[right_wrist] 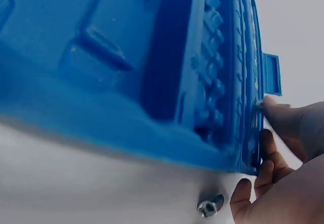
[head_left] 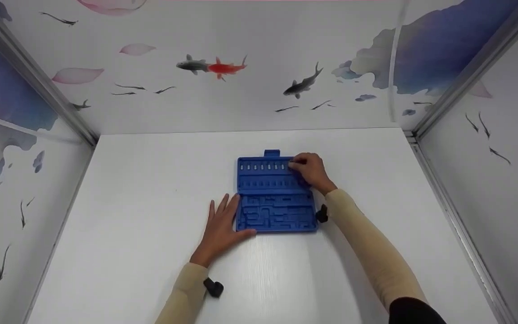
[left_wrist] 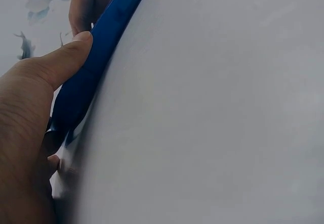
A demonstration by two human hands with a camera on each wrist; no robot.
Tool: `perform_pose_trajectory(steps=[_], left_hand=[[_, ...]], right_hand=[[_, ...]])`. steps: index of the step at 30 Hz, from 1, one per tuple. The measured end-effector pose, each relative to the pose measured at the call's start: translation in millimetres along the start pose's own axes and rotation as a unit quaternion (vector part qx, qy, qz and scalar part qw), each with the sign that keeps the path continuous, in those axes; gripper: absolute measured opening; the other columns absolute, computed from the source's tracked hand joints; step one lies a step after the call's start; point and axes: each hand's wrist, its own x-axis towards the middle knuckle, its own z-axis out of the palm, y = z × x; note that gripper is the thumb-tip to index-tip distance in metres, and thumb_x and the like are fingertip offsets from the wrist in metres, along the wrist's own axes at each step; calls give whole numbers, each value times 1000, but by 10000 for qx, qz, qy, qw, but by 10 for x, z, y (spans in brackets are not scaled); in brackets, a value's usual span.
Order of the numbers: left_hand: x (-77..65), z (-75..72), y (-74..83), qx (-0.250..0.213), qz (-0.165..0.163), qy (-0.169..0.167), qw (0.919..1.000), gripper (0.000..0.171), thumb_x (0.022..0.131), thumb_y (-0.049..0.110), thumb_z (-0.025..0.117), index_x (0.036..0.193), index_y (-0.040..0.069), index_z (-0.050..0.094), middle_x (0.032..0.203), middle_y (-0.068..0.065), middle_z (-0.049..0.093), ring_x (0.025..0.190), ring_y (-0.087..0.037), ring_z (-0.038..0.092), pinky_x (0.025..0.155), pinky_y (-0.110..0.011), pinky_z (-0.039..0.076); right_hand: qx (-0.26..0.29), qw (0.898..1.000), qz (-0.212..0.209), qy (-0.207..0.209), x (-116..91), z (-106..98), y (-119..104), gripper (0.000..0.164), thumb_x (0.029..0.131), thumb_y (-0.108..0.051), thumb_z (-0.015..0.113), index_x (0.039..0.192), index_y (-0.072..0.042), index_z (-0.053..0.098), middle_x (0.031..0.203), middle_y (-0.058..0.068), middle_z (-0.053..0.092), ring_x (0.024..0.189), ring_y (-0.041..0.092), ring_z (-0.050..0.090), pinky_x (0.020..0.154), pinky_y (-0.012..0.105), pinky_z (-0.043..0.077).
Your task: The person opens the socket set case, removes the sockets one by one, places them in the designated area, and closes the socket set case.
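Note:
A blue plastic tool case [head_left: 263, 177] lies unfolded on the white table, molded recesses facing up. A row of small silvery pieces [head_left: 262, 167] stands in its far half. The near half shows bare recesses. My left hand [head_left: 217, 231] lies along the case's near left corner, fingers straight at the left side and thumb [left_wrist: 76, 44] on the front edge. At the far right corner, my right hand [head_left: 313, 171] pinches a small silvery piece [right_wrist: 259, 104] at the end of that row, mostly hidden by the fingertips. The other fingers curl beside the rim.
Beside the case, below the curled right fingers, a metal socket [right_wrist: 210, 207] shows in the right wrist view. The case's latch tab [head_left: 272, 153] sticks out at the far side. Printed panels with fish enclose the white table [head_left: 151, 171] at the back and sides.

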Motion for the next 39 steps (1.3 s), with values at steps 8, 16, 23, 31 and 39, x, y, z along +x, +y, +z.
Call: perform_pose_trajectory(steps=[8, 16, 23, 31, 39], left_hand=[[-4, 0, 1, -12, 66, 34, 10000, 121, 87, 70, 81, 176, 10, 25, 180, -12, 29, 170, -33, 14, 136, -56, -10], [8, 10, -5, 85, 69, -11, 9999, 122, 88, 70, 81, 177, 10, 23, 181, -10, 27, 171, -32, 13, 136, -54, -11], [4, 13, 4, 76, -65, -6, 10000, 122, 87, 72, 80, 177, 11, 24, 181, -12, 28, 170, -32, 14, 136, -53, -12], [-2, -19, -18, 45, -42, -16, 10000, 122, 88, 73, 80, 177, 11, 24, 181, -11, 27, 171, -31, 13, 136, -53, -12], [3, 8, -5, 17, -10, -35, 10000, 122, 87, 73, 80, 177, 12, 24, 181, -11, 27, 171, -32, 13, 136, -53, -12]], right_hand=[[561, 9983, -44, 135, -145, -286, -44, 19, 105, -12, 76, 117, 3, 78, 120, 19, 76, 111, 28, 67, 98, 37, 55], [354, 9988, 318, 85, -483, -644, 157, 20, 104, -10, 75, 118, 4, 78, 114, 19, 78, 98, 23, 71, 78, 21, 57], [-140, 9968, 787, -90, -689, -810, 386, 23, 105, -14, 74, 118, 5, 79, 106, 20, 79, 90, 26, 73, 70, 23, 55], [-461, 9920, 1171, -41, -745, -766, 429, 22, 103, -17, 76, 112, 3, 80, 101, 14, 77, 82, 18, 66, 69, 27, 53], [-715, 9881, 1302, 406, -792, -672, 499, 21, 100, -18, 77, 106, 1, 82, 99, 14, 77, 81, 21, 63, 70, 30, 51]])
